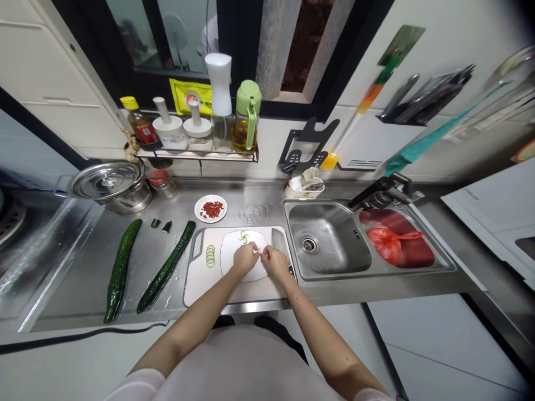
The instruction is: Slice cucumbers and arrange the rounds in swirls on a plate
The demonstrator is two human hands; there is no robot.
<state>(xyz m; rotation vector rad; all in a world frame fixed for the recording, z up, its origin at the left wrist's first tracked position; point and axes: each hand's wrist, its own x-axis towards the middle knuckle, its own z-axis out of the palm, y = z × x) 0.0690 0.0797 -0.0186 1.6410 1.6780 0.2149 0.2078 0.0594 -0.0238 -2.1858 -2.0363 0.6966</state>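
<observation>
My left hand and my right hand meet over a white plate, fingertips pinched together. A small pale green piece, apparently a cucumber slice, shows between them; the fingers partly cover it. Thin cucumber slices lie fanned out near the plate's far edge. The plate rests on a light cutting board. An overlapping row of cucumber slices lies on the board's left side. At its right lies a knife, partly hidden by my right hand.
Two long cucumbers and two cut ends lie left of the board. Behind it sits a small dish of chopped red pieces. A lidded steel pot stands back left, a double sink right. Bottles fill a wall rack.
</observation>
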